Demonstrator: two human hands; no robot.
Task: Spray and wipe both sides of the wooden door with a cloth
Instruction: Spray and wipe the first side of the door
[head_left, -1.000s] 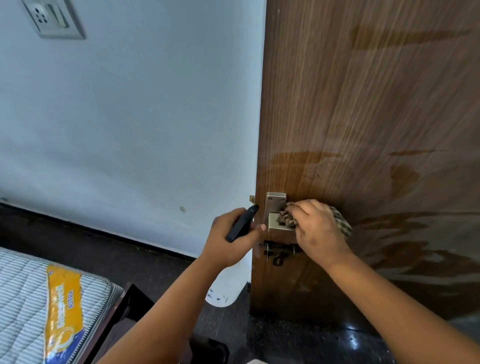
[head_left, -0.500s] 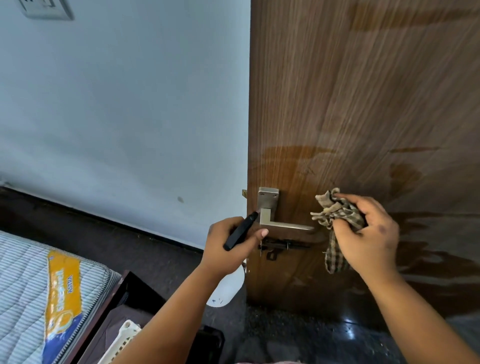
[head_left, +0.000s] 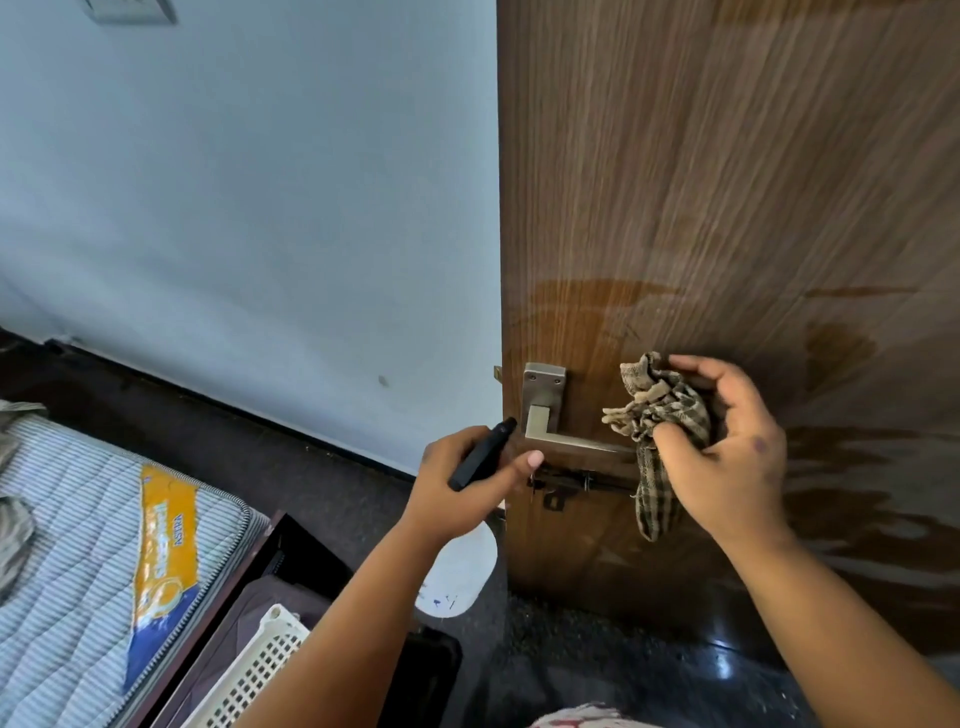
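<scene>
The right hand's fingers (head_left: 696, 369) are curled round a bunched checked cloth (head_left: 657, 415), one end left hanging; it is held just off the door (head_left: 727, 182), beside the tip of the lever handle (head_left: 566, 440), probably so a fresh fold can be gathered before the next pass. The right hand (head_left: 727, 457) is turned palm-in, which keeps the wad facing the wood. The left hand (head_left: 467, 478) is wrapped round the black head of a spray bottle (head_left: 480, 457), whose white body (head_left: 457, 571) hangs below the wrist; the nozzle is pointed toward the door's edge, seemingly kept ready for another burst. Wet dark streaks (head_left: 841, 467) are seen across the lower panel, so this face is judged sprayed and partly wiped. A bolt (head_left: 571, 486) is fixed under the handle. A mattress (head_left: 78, 545) and white basket (head_left: 254, 670) lie at lower left
</scene>
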